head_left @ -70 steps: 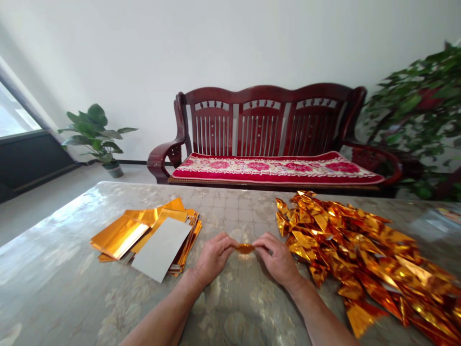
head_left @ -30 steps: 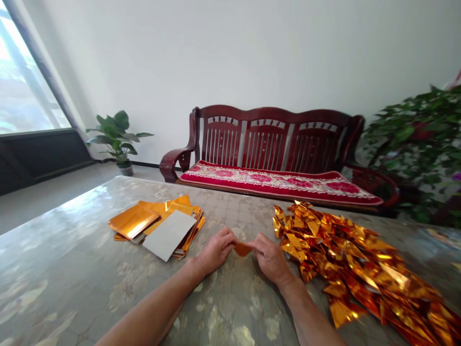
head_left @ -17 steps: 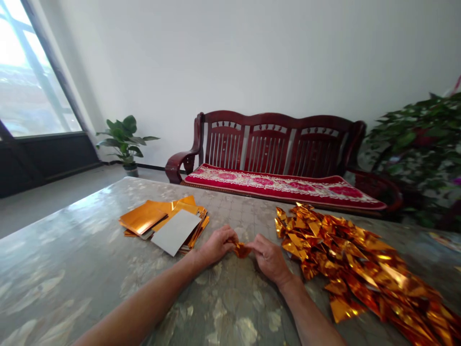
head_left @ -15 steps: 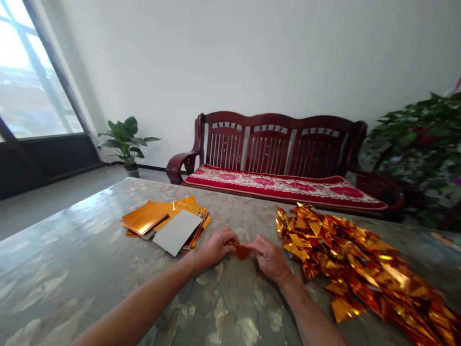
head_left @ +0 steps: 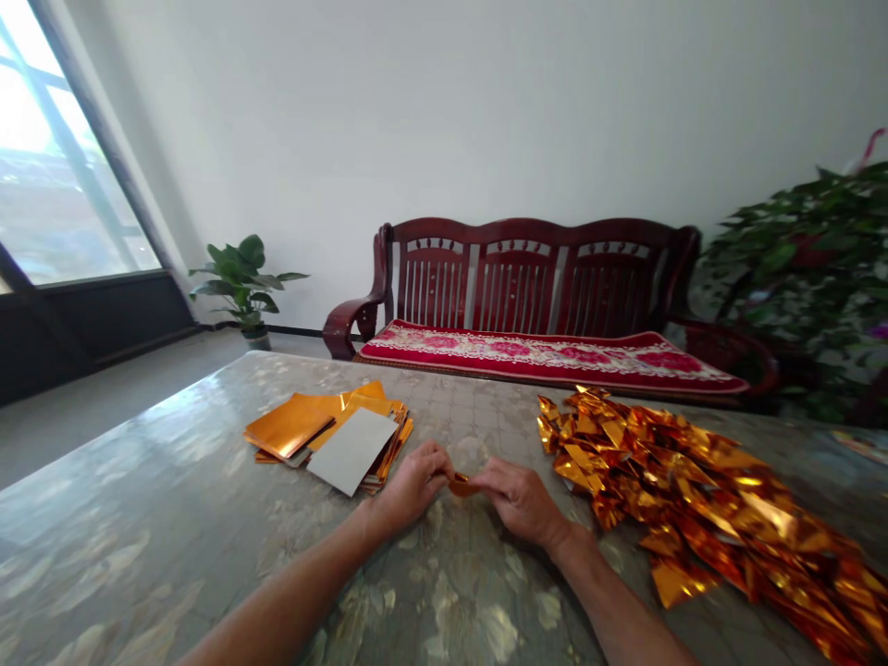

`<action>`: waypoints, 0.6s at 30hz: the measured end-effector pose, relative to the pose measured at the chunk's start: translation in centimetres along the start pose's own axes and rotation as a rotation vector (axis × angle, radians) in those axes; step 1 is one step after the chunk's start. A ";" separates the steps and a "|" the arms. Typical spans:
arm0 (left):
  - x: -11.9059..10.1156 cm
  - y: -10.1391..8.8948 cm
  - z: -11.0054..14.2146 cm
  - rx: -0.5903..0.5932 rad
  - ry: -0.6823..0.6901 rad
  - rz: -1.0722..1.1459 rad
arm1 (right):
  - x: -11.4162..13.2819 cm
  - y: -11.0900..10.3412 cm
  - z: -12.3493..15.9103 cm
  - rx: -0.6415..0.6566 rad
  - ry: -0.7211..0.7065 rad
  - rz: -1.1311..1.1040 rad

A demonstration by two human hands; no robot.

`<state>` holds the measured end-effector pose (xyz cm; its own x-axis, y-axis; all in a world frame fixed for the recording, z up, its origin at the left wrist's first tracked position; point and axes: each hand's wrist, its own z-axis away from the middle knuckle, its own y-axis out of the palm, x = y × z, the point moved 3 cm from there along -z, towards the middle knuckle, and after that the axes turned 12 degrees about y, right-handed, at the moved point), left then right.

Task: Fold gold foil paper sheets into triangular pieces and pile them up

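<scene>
Head camera: I had both forearms coming in across the near side of the counter (head_left: 228, 536), with the hands meeting over its middle. The left hand (head_left: 414, 481) was closed, thumb and fingers pinching one end of a small folded piece of gold foil paper (head_left: 461, 485). The right hand (head_left: 519, 498) gripped the other end the same way, so the piece bridged the gap between them, its lower side curved. I could not tell whether it touched the counter.

To the left of the left hand, toward the counter's far-left corner, I saw a loose stack of gold sheets (head_left: 291, 424), fanned unevenly, with a grey sheet (head_left: 353, 450) lying aslant on top. Right of the right hand, a heap of folded gold pieces (head_left: 666, 481) spread from near the far edge toward the near right; neither hand was touching it.

Beyond the far edge I made out a dark red wooden bench (head_left: 513, 229) with a red floral runner (head_left: 510, 348) along its seat. A potted plant (head_left: 242, 273) stood past the far-left corner, and a leafy plant (head_left: 811, 236) filled the right side.
</scene>
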<state>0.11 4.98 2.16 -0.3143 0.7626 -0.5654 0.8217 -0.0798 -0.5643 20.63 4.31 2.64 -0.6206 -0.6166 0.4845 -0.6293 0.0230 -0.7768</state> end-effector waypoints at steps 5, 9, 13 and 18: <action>0.2 0.0 0.9 -0.019 0.029 -0.064 | 1.1 -0.3 -0.2 0.039 -0.109 0.112; 0.7 0.1 1.5 -0.002 -0.030 -0.099 | 0.9 0.2 -0.3 0.044 -0.107 0.144; 0.7 0.1 1.7 0.020 -0.068 -0.126 | 0.6 0.5 -0.5 0.070 -0.083 0.187; 0.9 0.1 1.7 0.023 -0.057 -0.127 | 1.4 0.2 -0.7 0.143 -0.081 0.293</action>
<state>-0.89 4.55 0.59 -0.4420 0.7299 -0.5214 0.7627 0.0000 -0.6467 19.28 4.01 3.41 -0.7227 -0.6607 0.2028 -0.3540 0.1018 -0.9297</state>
